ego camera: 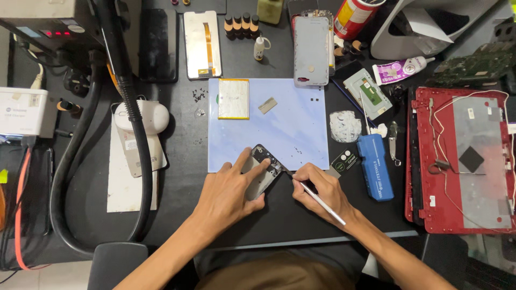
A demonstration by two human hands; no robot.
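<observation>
An opened phone body (263, 167) lies at the near edge of a pale blue work mat (298, 126). My left hand (231, 193) presses on it, thumb and forefinger spread over its frame. My right hand (320, 190) grips a thin silver tool (322, 203) like a pen, with its tip touching the phone's right edge. A flat battery (233, 99) and a small metal plate (267, 105) rest at the far side of the mat. Tiny screws lie scattered on the mat near the phone.
A red opened laptop base (462, 161) fills the right. A blue tool case (375, 166) lies beside my right hand. A thick black hose (137, 145) curves down the left. Phone screens (201, 45), a grey phone back (312, 51), small bottles and a white device (142, 115) sit behind.
</observation>
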